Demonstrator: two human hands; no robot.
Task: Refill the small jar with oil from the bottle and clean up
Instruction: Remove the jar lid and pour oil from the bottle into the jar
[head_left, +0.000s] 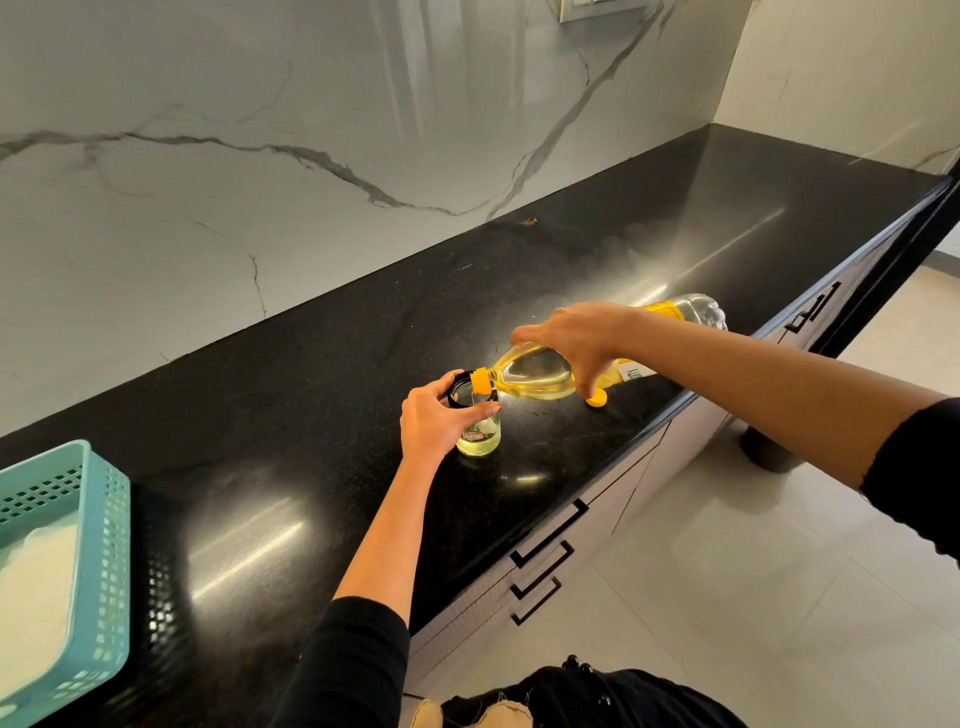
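Mid-pour: right hand (571, 338) clamped the tilted bottle (535, 371) over the jar (480, 439) the left hand (439, 423) gripped; next, righting it without drips.

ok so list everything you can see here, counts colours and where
countertop: 1, black, polished, running along the wall
backsplash: 1, white marble with grey veins, behind the countertop
small jar: 1, clear glass with black rim, standing on the countertop, a little oil inside
oil bottle: 1, clear with yellow oil and yellow neck, tilted, mouth at the small jar's opening
bottle cap: 1, yellow, on the countertop under the oil bottle
basket: 1, teal, countertop's left end, something white inside
drawer handles: several, black, cabinet fronts below
left hand: 1, grips the small jar
right hand: 1, grips the oil bottle from above
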